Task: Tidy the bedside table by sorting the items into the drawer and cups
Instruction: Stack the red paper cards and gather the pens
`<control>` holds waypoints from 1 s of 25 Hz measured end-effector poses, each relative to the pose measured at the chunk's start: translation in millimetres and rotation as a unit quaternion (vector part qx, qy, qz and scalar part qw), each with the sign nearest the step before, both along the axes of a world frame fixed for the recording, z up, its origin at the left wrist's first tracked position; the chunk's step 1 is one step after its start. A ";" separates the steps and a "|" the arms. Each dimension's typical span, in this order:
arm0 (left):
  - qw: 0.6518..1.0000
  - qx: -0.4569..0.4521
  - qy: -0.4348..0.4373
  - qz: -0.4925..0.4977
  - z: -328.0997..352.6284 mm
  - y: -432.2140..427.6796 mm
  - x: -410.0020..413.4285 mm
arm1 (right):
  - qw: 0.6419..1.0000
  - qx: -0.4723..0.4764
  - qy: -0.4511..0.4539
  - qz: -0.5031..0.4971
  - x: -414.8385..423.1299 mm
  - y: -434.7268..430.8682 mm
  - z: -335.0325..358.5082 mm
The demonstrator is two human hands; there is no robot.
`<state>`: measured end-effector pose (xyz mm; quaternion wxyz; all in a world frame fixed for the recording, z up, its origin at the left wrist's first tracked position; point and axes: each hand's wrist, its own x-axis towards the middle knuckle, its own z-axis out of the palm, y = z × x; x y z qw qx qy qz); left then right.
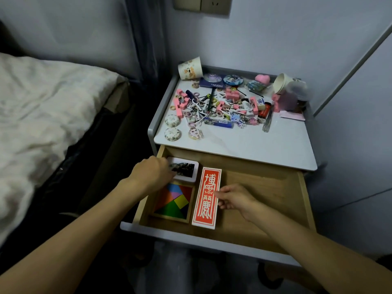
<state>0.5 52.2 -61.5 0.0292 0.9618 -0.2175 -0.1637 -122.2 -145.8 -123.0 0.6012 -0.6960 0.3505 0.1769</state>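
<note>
The wooden drawer [265, 194] stands pulled out under the bedside table [265, 145]. Inside it lie a white stack of photo cards [186, 169], a colourful tangram box [175, 201] and a long red-and-white box [206, 197]. My left hand [151, 172] holds the left edge of the card stack at the drawer's back left. My right hand [235, 198] has its fingers against the right edge of the red box. On the tabletop lies a heap of pink erasers, small rings, hairpins and badges [220, 102]. Two paper cups lie tipped over, one at the back left [190, 68] and one at the back right [281, 83].
A bed with a pale quilt [42, 115] runs along the left. Two round floral tins [172, 127] sit at the table's left edge. A blue box [218, 122], a red lighter [266, 110] and a clear tube [267, 122] lie near the heap. Walls close in behind and to the right.
</note>
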 end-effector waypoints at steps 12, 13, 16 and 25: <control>0.998 0.011 -0.024 -0.056 -4.1 -2.9 6.7 | 0.996 -0.081 0.020 0.013 32.0 3.0 -34.8; 0.998 0.015 -0.024 -0.056 -3.7 -3.4 5.9 | 0.996 -0.089 0.020 0.013 32.2 3.9 -35.0; 0.998 0.019 -0.019 -0.056 -0.8 -5.4 3.5 | 0.991 -0.135 0.010 0.018 32.9 7.8 -35.2; 0.998 0.035 -0.014 -0.049 3.0 -8.5 0.5 | 0.991 -0.137 0.001 0.006 30.0 7.7 -22.7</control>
